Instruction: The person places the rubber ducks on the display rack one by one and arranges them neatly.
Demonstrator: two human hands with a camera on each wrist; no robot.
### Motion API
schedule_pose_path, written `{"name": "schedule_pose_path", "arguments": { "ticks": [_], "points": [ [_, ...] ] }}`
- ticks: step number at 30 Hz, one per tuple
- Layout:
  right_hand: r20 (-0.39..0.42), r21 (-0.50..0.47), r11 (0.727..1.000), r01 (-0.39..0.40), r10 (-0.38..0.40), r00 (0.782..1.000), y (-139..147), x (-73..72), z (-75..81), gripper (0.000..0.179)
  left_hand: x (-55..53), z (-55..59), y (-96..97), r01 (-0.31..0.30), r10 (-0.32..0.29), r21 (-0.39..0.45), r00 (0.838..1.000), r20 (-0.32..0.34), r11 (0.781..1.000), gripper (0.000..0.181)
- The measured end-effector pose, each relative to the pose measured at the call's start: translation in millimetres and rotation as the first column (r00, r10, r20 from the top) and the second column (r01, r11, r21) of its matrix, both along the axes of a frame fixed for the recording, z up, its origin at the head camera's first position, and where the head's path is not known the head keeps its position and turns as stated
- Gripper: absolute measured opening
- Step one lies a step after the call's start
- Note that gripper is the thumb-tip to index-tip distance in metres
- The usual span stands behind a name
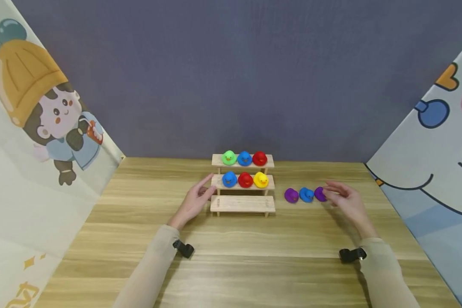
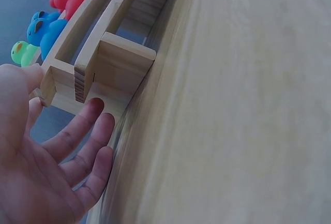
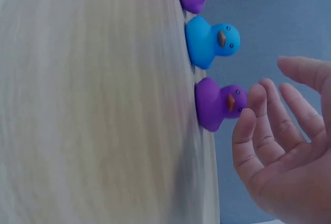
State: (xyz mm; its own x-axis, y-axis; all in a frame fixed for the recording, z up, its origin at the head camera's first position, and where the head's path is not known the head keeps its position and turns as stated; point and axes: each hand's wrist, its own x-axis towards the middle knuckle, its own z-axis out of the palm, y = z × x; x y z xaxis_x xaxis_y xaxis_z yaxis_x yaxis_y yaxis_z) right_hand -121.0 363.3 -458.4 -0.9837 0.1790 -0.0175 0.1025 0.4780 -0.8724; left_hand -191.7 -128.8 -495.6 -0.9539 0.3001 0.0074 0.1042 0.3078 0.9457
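A three-tier wooden rack (image 1: 242, 204) stands toward the back of the table. On its top tier sit a green duck (image 1: 229, 158), a blue duck (image 1: 244, 158) and a red duck (image 1: 259, 158). The middle tier bears another blue duck (image 1: 229, 179), a second red duck (image 1: 245, 180) and a yellow duck (image 1: 261, 179); the lowest is bare. My left hand (image 1: 194, 200) is at the rack's left end, fingers loosely bent; contact is unclear. Right of the rack, a purple duck (image 1: 291, 195), a blue duck (image 1: 306, 195) and another purple duck (image 3: 208, 104) form a row. Beside the last, my right hand (image 1: 345, 202) holds nothing.
The wooden table (image 1: 254, 273) reaches back to a dark grey-blue panel (image 1: 238, 77). White boards with cartoon prints (image 1: 73, 124) flank it on the left and right. A black wrist camera (image 1: 184, 249) is worn on each forearm.
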Motion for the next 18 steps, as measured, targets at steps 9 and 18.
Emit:
{"name": "schedule_pose_path", "arguments": {
  "ticks": [9,18],
  "points": [
    [0.036,0.000,1.000,0.015,-0.015,0.999,4.7,-0.1,-4.9,0.064,-0.2,0.0,-0.9,-0.009,0.009,-0.003,1.000,-0.007,1.000,0.059],
    [0.028,-0.011,0.999,0.033,-0.033,0.999,5.8,0.0,-6.9,0.063,-1.1,-0.7,-0.5,0.008,-0.008,-0.006,1.000,-0.009,1.000,0.060]
  ]
}}
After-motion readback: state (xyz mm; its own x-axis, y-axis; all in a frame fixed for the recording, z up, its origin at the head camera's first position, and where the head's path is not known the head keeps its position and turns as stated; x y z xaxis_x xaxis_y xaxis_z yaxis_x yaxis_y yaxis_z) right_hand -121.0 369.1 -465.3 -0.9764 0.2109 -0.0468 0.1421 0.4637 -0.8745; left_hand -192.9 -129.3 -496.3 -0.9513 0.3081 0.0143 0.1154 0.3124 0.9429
